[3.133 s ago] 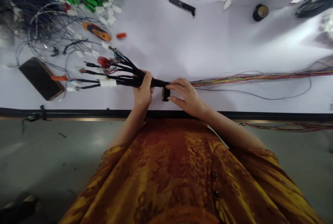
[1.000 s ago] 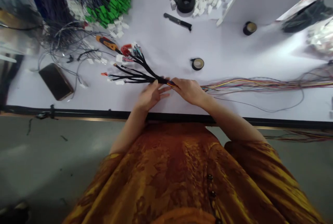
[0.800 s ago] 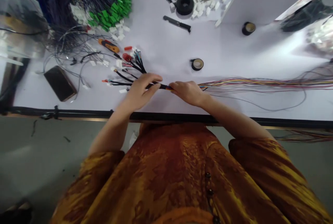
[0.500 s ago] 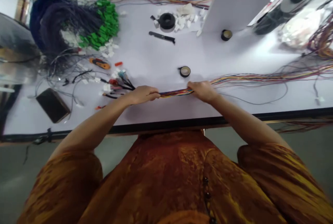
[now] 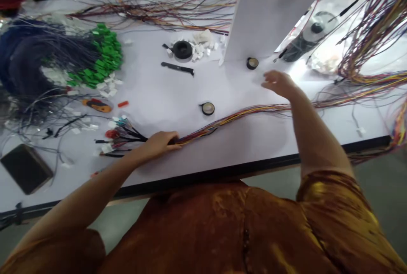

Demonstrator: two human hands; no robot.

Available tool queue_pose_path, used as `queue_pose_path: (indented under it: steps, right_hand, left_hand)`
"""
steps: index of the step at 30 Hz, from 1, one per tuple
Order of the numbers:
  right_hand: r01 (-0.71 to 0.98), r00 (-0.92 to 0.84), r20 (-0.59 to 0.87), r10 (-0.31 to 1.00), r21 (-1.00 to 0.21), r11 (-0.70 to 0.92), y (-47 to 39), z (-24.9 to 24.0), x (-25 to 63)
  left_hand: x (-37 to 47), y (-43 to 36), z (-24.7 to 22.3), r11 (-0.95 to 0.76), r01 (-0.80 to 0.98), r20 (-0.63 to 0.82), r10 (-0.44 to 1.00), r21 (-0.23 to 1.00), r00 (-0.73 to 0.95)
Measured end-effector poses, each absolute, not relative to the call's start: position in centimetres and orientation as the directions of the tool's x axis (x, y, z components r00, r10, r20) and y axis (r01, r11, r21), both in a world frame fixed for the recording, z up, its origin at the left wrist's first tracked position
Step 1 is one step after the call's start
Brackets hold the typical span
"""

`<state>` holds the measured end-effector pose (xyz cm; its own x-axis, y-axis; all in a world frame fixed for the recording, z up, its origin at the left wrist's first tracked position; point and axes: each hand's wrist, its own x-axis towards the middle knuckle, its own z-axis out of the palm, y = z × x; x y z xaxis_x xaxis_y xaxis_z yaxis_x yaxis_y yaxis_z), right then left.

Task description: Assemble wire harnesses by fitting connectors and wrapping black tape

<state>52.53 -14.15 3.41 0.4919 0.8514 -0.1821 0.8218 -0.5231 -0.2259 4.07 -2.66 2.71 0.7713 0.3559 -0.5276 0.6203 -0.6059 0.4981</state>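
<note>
My left hand (image 5: 160, 144) is closed round a bundle of coloured wires (image 5: 229, 119) near its left end. Black-sleeved branches with connectors (image 5: 119, 136) fan out on the table to the left of that hand. From the grip, the bundle runs rightward across the table and passes behind my right forearm. My right hand (image 5: 280, 83) is off the bundle and holds nothing that I can see; its fingers are apart and slightly blurred. Just beyond its fingertips lies a small roll of black tape (image 5: 252, 63). Another small tape roll (image 5: 208, 108) lies above the bundle.
Behind stand a white upright panel (image 5: 263, 15), a larger black tape roll (image 5: 182, 49) and a black cutter (image 5: 177, 68). Green connectors (image 5: 101, 60) on dark wires and a dark box-like object (image 5: 27, 169) lie left. More wires (image 5: 365, 49) hang right. The table's black edge (image 5: 210, 176) runs before me.
My right hand has let go of the wire bundle and moved up and right, towards the tape roll by the panel. My left hand keeps its hold. The view has shifted and tilted.
</note>
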Motion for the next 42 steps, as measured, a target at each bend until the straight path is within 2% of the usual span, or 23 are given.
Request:
queue_pose_path:
  steps: [3,5,7,9,11,13,14,16,18,21,24,29,32,36,38,39,42]
  right_hand:
    - [0.782,0.58,-0.083,0.811,-0.222,-0.582,-8.2,1.3,51.2]
    - [0.759,0.623,-0.076,0.779,-0.184,-0.625,-5.9,0.5,50.2]
    - [0.761,0.626,-0.068,0.777,-0.163,-0.628,-5.2,0.4,48.9]
    - [0.799,0.574,-0.05,0.817,-0.184,-0.572,-6.2,1.0,46.7]
    - [0.844,0.465,-0.01,0.885,-0.299,-0.446,-8.7,2.1,43.2]
    - [0.818,0.305,0.058,0.95,-0.527,-0.23,-12.4,3.0,38.4]
    - [0.74,0.235,0.097,0.967,-0.663,-0.113,-14.4,3.3,35.7]
    - [0.498,0.071,0.034,0.997,-0.867,-0.006,-18.2,3.2,30.0]
    - [0.293,0.025,-0.104,0.994,-0.95,-0.107,-21.0,2.4,25.1]
    - [0.126,0.092,-0.254,0.963,-0.956,-0.264,-22.5,0.4,20.4]
    - [0.038,0.171,-0.291,0.941,-0.953,-0.302,-22.0,-0.9,18.5]
    - [-0.03,0.19,-0.312,0.931,-0.949,-0.313,-21.6,0.0,16.8]
    - [-0.082,0.205,-0.3,0.932,-0.954,-0.289,-22.3,1.6,16.3]
    - [-0.184,0.127,-0.328,0.936,-0.935,-0.302,-21.2,3.6,17.4]
    - [-0.135,0.141,-0.332,0.933,-0.94,-0.315,-19.1,4.1,18.3]
    - [-0.054,0.177,-0.32,0.931,-0.948,-0.315,-17.8,4.3,18.6]
    - [0.329,0.332,-0.132,0.934,-0.912,-0.246,-14.9,4.9,19.2]
  left_hand:
    - [5.1,-2.4,2.8,-0.648,0.606,-0.551,0.326,0.461,0.768]
    - [5.9,-1.9,2.9,-0.626,0.561,-0.551,0.239,0.543,0.8]
    - [6.5,-1.2,2.9,-0.505,0.549,-0.581,0.11,0.666,0.806]
    - [6.9,-0.6,2.7,-0.329,0.59,-0.634,-0.036,0.737,0.773]
    - [7.0,-0.3,2.3,-0.209,0.607,-0.636,-0.111,0.766,0.764]
    - [6.9,-0.2,1.9,-0.164,0.586,-0.602,-0.072,0.794,0.796]
    - [6.8,-0.2,1.8,-0.149,0.573,-0.583,-0.03,0.806,0.812]
    - [6.6,-0.2,1.8,-0.106,0.563,-0.563,0.029,0.82,0.826]
    - [6.4,0.0,2.1,-0.059,0.563,-0.564,0.002,0.824,0.826]
    - [5.8,0.7,2.8,-0.003,0.547,-0.543,-0.122,0.837,0.831]
    - [5.2,1.2,3.0,0.041,0.552,-0.539,-0.163,0.833,0.826]
    - [4.8,0.7,3.0,0.039,0.596,-0.597,-0.009,0.802,0.803]
    - [4.6,-0.4,3.1,0.023,0.554,-0.553,0.112,0.832,0.826]
    - [4.0,-2.2,3.6,-0.084,0.443,-0.44,0.049,0.893,0.896]
    - [3.7,-2.9,3.9,-0.191,0.426,-0.425,0.048,0.884,0.904]
    - [3.6,-3.0,4.1,-0.247,0.433,-0.435,0.052,0.867,0.899]
    - [3.4,-2.9,4.7,-0.333,0.465,-0.483,0.032,0.82,0.875]
